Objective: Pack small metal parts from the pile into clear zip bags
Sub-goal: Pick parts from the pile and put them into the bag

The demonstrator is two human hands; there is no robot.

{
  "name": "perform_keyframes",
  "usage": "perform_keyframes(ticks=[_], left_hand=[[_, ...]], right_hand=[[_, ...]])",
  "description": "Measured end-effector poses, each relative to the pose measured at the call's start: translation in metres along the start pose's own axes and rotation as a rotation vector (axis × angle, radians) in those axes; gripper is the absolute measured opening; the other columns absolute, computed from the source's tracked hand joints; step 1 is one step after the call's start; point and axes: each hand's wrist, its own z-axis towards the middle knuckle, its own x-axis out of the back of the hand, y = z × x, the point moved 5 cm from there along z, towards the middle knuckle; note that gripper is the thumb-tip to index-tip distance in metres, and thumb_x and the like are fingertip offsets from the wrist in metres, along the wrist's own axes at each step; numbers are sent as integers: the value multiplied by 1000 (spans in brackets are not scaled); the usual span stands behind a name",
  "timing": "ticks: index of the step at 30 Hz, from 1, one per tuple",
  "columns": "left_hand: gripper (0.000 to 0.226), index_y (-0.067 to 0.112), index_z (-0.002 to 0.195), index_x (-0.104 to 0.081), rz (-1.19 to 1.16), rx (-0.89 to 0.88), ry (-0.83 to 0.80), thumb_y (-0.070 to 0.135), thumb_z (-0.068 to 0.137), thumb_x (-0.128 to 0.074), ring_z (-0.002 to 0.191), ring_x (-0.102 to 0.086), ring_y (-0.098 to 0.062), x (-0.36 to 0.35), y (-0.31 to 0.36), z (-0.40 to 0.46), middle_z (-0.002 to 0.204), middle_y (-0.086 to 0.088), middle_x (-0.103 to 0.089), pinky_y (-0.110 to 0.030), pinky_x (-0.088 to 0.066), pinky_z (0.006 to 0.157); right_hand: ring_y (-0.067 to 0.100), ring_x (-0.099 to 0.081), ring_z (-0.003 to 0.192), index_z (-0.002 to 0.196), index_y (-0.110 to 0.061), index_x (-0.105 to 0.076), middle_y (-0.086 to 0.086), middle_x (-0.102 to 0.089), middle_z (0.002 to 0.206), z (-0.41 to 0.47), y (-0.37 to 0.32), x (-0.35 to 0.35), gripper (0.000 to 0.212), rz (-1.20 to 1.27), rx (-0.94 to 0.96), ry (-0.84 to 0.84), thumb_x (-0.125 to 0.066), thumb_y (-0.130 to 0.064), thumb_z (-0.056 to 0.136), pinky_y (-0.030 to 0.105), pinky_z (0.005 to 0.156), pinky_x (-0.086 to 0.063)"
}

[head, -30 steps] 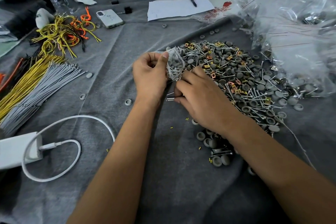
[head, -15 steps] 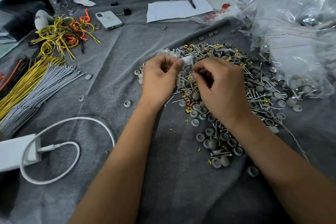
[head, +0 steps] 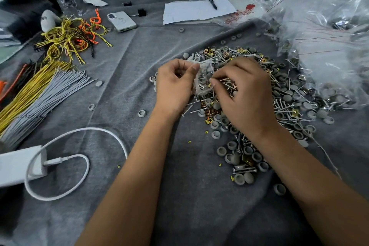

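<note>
Surface: a grey cloth (head: 139, 70) covers the tabletop, with a pale wall behind.
Bag heap: clear zip bags (head: 327, 32) are piled at far right, cut off by the frame edge; their number cannot be told.
Pile: screws, grey caps and brass clips (head: 289, 94) lie mixed at centre right, partly hidden under both hands; too many to count.
Wires: one grey bundle (head: 46, 98) lies beside yellow strands, left.
Hands: two. The left hand (head: 175, 86) has its fingers pinched on a small clear bag (head: 203, 78) held over the pile's near edge; the right hand (head: 245, 94) has its fingers closed on screws at the bag's mouth.
Small items: one phone (head: 121, 21), one paper sheet (head: 197, 10), one pen (head: 213, 3).
</note>
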Motion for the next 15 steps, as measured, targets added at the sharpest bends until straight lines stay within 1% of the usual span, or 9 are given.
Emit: perform_keyframes(ticks=[2, 3, 6, 8, 10, 12, 15], left_hand=[[20, 12, 80, -65, -11, 9, 69, 11, 100, -68, 52, -48, -12, 5, -2, 2, 63, -3, -58, -27, -42, 53], [20, 12, 80, -65, -24, 17, 106, 11, 100, -68, 54, -49, -13, 7, -3, 3, 64, -2, -59, -28, -43, 55], [24, 13, 76, -63, -60, 31, 180, 11, 99, -68, 51, -48, -9, 12, -4, 4, 59, 4, -59, -26, -42, 53], [27, 14, 73, -61, -71, 35, 194, 11, 99, -68, 49, -47, -7, 14, -4, 5, 55, 8, -56, -26, -41, 52], [29, 15, 71, -60, -67, 32, 197, 11, 99, -68, 48, -47, -7, 15, -3, 5, 54, 7, -56, -25, -40, 51], [28, 14, 73, -61, -67, 30, 200, 11, 99, -69, 48, -47, -7, 15, -3, 5, 56, 4, -57, -24, -41, 50], [26, 11, 74, -62, -65, 20, 204, 11, 99, -68, 46, -47, -6, 15, -2, 4, 56, 3, -57, -23, -40, 47]], right_hand=[[21, -60, 92, 92, -6, -74, 7, -67, 94, -1, -1, -2, 10, 10, 12, -26, -75, -15, 90, 26, 82, -45], [20, -60, 92, 92, -6, -74, 7, -67, 94, -2, -4, -4, 10, 18, 38, -66, -75, -16, 90, 27, 83, -46], [21, -56, 100, 96, -8, -76, 6, -64, 100, -6, -15, -15, 12, 43, 167, -275, -77, -17, 90, 27, 88, -44], [23, -51, 110, 100, -11, -75, 6, -59, 109, -11, -24, -25, 14, -6, 241, -444, -76, -21, 90, 34, 90, -49], [25, -44, 119, 102, -14, -74, 6, -54, 115, -17, -30, -34, 16, -80, 283, -566, -73, -27, 92, 42, 93, -50], [27, -41, 123, 103, -15, -73, 6, -52, 117, -18, -33, -37, 19, -109, 307, -604, -70, -30, 93, 43, 99, -46], [27, -41, 123, 102, -15, -70, 4, -54, 117, -19, -33, -38, 20, -133, 331, -623, -68, -33, 94, 42, 104, -42]])
